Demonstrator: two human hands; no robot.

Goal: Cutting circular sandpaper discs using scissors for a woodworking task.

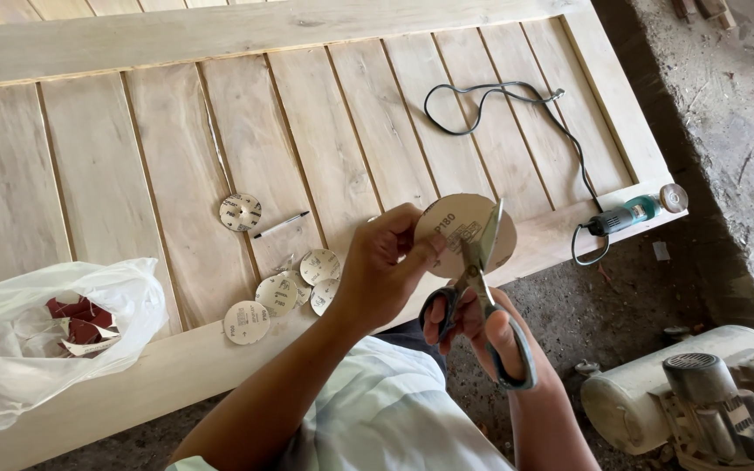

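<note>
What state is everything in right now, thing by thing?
Left hand: pinching the sandpaper disc.
Right hand: fingers through the scissor handles.
Sandpaper disc: held up, blades at its edge.
Scissors: open.
Cut discs: lying loose on the wooden door panel.
Plastic bag: open, scraps inside.
Angle grinder: lying idle, cord loose.
Pen: lying flat.

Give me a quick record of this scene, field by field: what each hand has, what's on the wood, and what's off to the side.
Left hand: left hand pinches a round sanding disc, held up
Right hand: right hand works scissors, blades open at the disc's edge
Surface: slatted wooden panel
On the panel: cut discs, pen, plastic bag with reddish scraps, corded sander
Side: motor-like machine on the ground
</note>
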